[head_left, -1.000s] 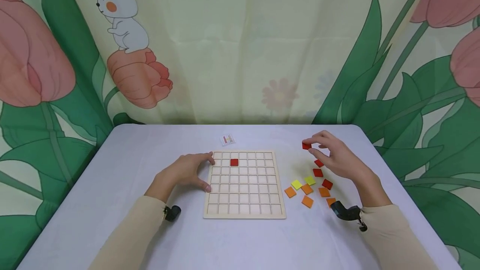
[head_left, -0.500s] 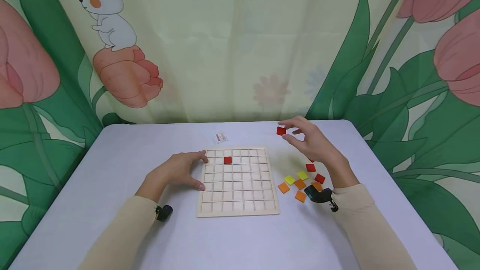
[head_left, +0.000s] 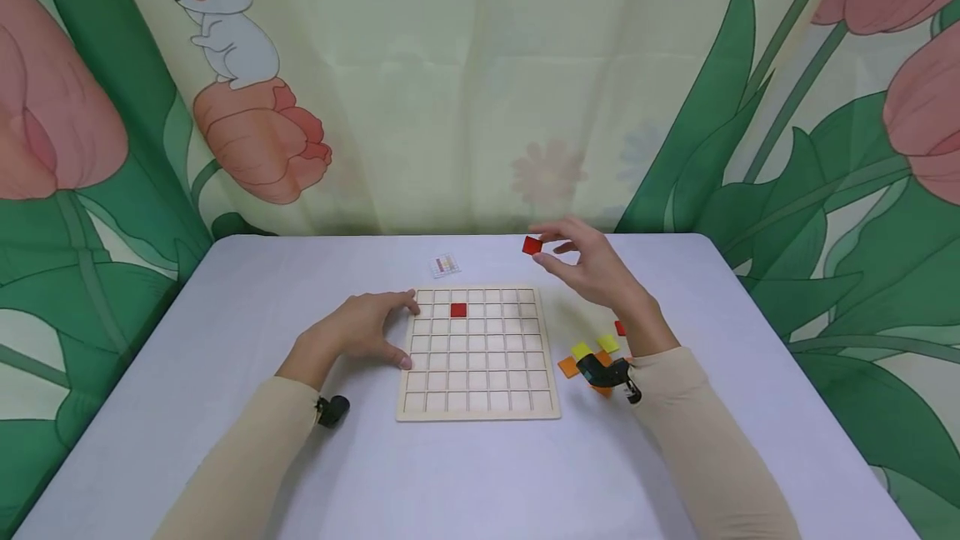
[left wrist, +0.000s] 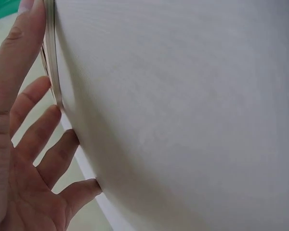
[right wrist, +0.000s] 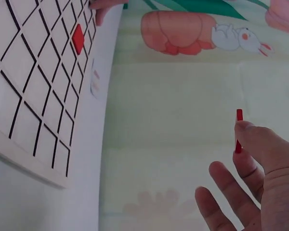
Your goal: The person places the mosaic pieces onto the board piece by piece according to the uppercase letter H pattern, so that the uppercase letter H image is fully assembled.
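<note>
A square wooden grid board (head_left: 480,417) lies flat on the white table, one red tile (head_left: 458,310) set in its second row from the far side. My left hand (head_left: 362,327) rests against the board's left edge, thumb and fingertips touching it with a wide gap between them. Beyond the board's far right corner, my right hand (head_left: 592,269) pinches another red tile between thumb and index finger above the table. The right wrist view shows that red tile (right wrist: 239,115) edge-on, with the other fingers spread loosely below.
Loose yellow tiles (head_left: 608,343), orange tiles (head_left: 567,367) and a red tile (head_left: 620,328) lie right of the board, partly hidden by the right forearm and its wrist camera (head_left: 600,372). A small patterned card (head_left: 445,265) lies behind the board. A printed curtain hangs behind the table.
My right hand has moved left and away from me with the red tile, from above the loose tiles toward the board's far right corner. My left hand stays at the board's edge.
</note>
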A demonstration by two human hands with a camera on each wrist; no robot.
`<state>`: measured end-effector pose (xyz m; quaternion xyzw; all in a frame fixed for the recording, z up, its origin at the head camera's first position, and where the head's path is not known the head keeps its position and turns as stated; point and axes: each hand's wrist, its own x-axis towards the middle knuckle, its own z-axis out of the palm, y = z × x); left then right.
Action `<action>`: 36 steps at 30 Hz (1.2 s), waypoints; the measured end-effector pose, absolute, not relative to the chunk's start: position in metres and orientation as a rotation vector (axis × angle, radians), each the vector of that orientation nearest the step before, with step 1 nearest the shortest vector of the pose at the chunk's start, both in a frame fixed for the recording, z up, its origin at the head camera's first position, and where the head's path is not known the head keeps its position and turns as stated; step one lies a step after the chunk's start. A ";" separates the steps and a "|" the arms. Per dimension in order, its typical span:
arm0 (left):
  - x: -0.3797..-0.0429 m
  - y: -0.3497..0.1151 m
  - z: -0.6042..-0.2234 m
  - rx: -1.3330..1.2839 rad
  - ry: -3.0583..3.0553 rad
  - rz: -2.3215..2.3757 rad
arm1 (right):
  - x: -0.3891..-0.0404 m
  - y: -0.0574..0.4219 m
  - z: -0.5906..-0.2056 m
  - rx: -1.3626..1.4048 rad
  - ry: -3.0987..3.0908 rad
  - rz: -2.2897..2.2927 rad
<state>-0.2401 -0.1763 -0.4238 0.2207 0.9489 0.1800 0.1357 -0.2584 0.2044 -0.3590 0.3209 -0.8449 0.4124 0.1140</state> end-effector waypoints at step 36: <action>-0.241 -0.174 -0.424 0.577 2.745 0.468 | -0.262 0.123 -0.412 1.081 -2.721 1.198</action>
